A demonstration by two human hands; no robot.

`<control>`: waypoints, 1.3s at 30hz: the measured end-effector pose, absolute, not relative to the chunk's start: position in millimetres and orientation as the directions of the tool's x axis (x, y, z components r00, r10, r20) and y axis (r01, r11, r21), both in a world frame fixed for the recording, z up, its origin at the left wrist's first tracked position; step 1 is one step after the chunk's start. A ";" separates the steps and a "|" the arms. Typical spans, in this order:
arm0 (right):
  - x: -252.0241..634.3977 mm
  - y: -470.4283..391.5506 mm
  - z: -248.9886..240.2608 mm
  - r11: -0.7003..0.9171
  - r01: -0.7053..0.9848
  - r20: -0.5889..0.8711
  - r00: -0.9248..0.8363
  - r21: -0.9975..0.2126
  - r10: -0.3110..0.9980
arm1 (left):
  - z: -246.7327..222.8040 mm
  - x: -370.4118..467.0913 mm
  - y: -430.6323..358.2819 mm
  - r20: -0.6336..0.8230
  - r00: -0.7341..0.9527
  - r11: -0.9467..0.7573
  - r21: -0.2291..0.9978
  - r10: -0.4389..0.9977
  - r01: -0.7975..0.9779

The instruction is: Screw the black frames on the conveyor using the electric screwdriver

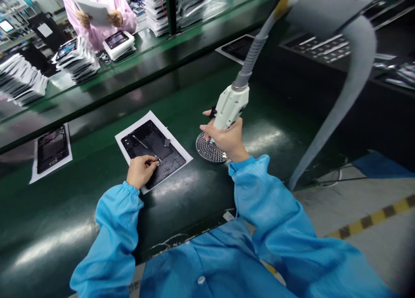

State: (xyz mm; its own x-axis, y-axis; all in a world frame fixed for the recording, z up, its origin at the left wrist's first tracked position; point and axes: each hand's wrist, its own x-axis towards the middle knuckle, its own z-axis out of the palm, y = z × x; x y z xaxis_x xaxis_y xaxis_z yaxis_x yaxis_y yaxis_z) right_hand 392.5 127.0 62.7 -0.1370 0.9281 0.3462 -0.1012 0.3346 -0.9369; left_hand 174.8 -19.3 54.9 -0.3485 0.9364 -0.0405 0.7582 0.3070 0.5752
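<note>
A black tablet housing (171, 153) lies on a white sheet (149, 116) in front of me. Over its near left part is my left hand (141, 170), thumb and fingertips pinched together at a small part I cannot make out. My right hand (228, 138) is wrapped round a white electric screwdriver (231, 103), held tilted with its index finger stretched out. Under the screwdriver lies a round metal screw tray (207, 152) full of small holes. Its tip is partly hidden by my fingers, so I cannot tell whether it touches the tray.
A thick grey hose (352, 82) hangs at my right. Another tablet housing (53, 149) lies on the green belt (87, 172) at left, and one more tablet housing (238, 47) farther back. Across the line a person in pink (121, 8) holds papers beside stacked white sheets (76, 67).
</note>
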 end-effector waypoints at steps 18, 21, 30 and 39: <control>392.3 131.3 53.8 0.364 -0.080 0.372 -0.147 -0.928 0.917 | 65.2 170.0 -18.8 -0.134 -0.333 0.346 0.579 0.933 0.738; 391.9 130.3 55.4 0.368 -0.080 0.376 -0.150 -0.926 0.914 | 66.3 168.4 -19.2 -0.135 -0.328 0.343 0.578 0.935 0.741; 391.9 129.9 55.4 0.366 -0.052 0.369 -0.161 -0.929 0.915 | 68.3 167.0 -18.8 -0.154 -0.331 0.355 0.594 0.931 0.722; 393.4 130.0 48.7 0.387 -0.041 0.388 -0.163 -0.921 0.907 | 68.3 179.1 -22.4 -0.278 -0.243 0.369 0.670 0.929 0.644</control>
State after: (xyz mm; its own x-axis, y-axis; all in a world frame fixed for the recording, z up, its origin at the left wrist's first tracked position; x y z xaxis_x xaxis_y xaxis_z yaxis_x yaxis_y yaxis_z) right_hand 393.4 130.0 48.7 -0.1629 0.9071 0.3881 -0.0405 0.3868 -0.9213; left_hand 179.1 -22.4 68.3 -0.2429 0.9292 -0.2784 0.6442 0.3691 0.6699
